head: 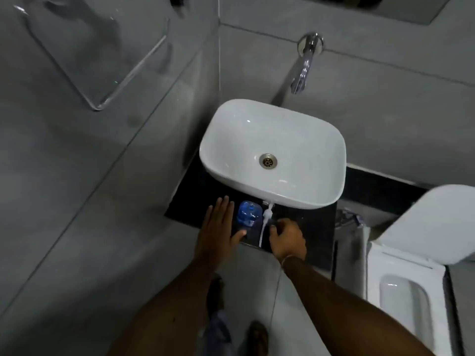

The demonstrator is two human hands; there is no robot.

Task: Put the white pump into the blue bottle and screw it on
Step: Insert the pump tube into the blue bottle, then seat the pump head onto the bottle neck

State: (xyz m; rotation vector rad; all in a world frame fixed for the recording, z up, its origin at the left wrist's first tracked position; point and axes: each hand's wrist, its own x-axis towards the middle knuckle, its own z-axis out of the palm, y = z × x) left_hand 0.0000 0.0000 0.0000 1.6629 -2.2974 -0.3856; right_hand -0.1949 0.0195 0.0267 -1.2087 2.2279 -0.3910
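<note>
The blue bottle [247, 213] stands on the black counter [316, 235] in front of the basin, seen from above. My left hand [221, 229] is spread flat just left of it, thumb reaching under the bottle's near side, fingers apart, not clasping it. The white pump [266, 219] lies on the counter right of the bottle, its head near the basin and its thin tube pointing toward me. My right hand [286, 237] sits just right of the pump with curled fingers at its collar; whether they pinch it is unclear.
A white basin [223, 140] fills the counter behind the bottle, under a chrome wall spout [303, 65]. A white toilet [411, 265] with raised lid stands at the right. Grey tiled walls close in left and behind. My feet are on the floor below.
</note>
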